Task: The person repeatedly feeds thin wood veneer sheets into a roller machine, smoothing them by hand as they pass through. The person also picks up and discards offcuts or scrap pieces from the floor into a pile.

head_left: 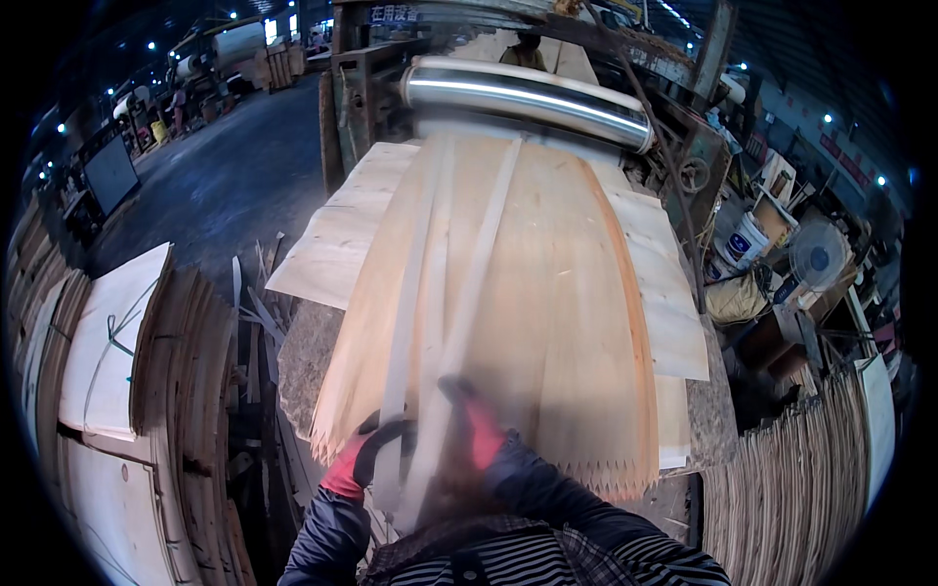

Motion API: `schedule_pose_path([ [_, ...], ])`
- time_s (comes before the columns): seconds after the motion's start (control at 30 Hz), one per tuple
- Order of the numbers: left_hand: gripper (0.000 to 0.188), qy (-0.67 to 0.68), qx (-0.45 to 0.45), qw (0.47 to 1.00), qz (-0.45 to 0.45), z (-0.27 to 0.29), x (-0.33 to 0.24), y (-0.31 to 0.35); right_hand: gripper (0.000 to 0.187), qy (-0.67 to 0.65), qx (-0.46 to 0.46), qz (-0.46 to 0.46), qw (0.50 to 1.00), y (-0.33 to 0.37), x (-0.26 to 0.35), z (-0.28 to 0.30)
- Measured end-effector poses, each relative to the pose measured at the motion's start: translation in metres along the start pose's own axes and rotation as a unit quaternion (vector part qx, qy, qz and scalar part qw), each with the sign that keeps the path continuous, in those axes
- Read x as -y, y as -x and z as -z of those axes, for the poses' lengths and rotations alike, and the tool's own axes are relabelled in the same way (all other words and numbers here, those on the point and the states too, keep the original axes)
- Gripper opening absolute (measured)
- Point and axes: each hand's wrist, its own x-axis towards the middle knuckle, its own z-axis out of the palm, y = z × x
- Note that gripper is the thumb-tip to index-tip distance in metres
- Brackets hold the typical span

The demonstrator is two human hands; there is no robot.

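Note:
A broad sheet of wood veneer [567,322] with a jagged near edge lies in front of me over paler sheets [357,220]. Two long, narrow veneer strips run along it toward my body: a left strip [415,254] and a right strip [487,234]. My left hand [352,464], in a red glove with black fingers, curls around the near end of the left strip. Gloved alike, my right hand [477,425] is beside the right strip, its thumb near the strip's edge. Motion smears its fingers, so its grip is unclear.
A shiny metal roller [528,103] spans the machine at the far end, with a person [525,52] behind it. Bundled veneer stacks [112,342] stand at left, more upright sheets [791,479] at right. A bucket [746,239] and fan [819,252] sit beyond those.

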Motion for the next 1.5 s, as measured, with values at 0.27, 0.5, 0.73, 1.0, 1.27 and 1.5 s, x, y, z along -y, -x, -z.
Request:
schedule_pose_path([
  [0.27,0.032,-0.039,0.002,0.999,-0.03,0.007,0.006,-0.003,0.024,-0.107,-0.05,-0.044,0.992,0.048,0.056,-0.013],
  [0.5,0.038,-0.137,-0.032,0.988,-0.056,0.02,-0.004,-0.009,0.022,0.034,-0.069,0.046,0.996,0.013,0.053,0.04],
  [0.73,0.045,-0.215,-0.031,0.973,-0.073,0.007,-0.021,-0.024,0.029,0.251,-0.188,0.059,0.948,-0.038,0.097,0.091],
  [1.0,0.052,-0.282,-0.082,0.951,-0.096,-0.046,0.009,-0.037,0.052,0.538,-0.302,0.07,0.784,-0.033,0.076,0.072],
  [1.27,0.07,-0.591,-0.084,0.787,-0.155,-0.057,0.045,-0.057,0.043,0.433,-0.189,-0.021,0.881,0.004,0.098,0.032],
  [1.5,0.076,-0.636,-0.106,0.743,-0.182,-0.061,0.045,-0.047,0.031,0.037,-0.016,0.027,0.999,0.009,0.079,0.063],
])
